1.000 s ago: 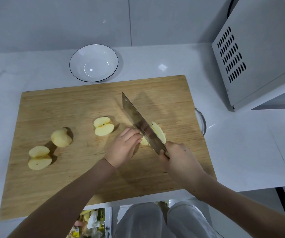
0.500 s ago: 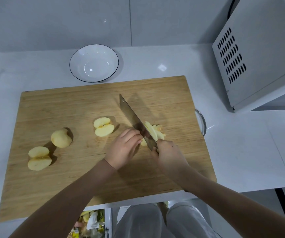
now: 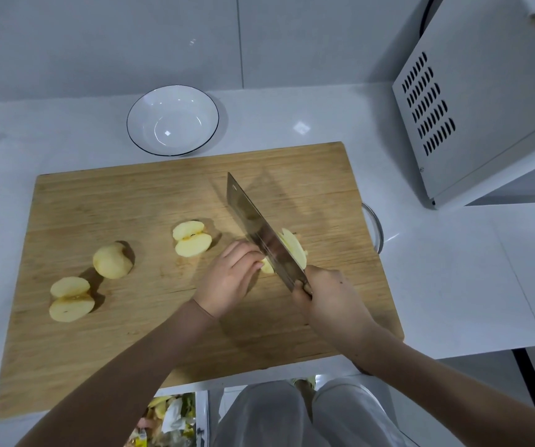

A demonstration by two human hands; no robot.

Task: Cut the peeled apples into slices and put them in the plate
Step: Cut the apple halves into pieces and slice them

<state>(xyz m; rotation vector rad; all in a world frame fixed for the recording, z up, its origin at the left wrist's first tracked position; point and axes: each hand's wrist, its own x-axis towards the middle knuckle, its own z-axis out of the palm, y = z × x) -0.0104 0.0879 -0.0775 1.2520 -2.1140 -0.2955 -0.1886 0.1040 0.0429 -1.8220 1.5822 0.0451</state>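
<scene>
Apple half (image 3: 266,266) lies towards the right of the cutting board (image 3: 130,350), pinned under the left hand's (image 3: 230,279) curled fingers so it cannot roll while the right hand (image 3: 327,295), wrapped round the handle, presses the cleaver (image 3: 259,233) down beside the cut slices (image 3: 293,250), with the plate (image 3: 172,121) waiting empty just behind.

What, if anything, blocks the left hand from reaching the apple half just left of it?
Likely nothing, so yes: bare board lies between the left hand and the apple half; the knife stands on its other side.
</scene>
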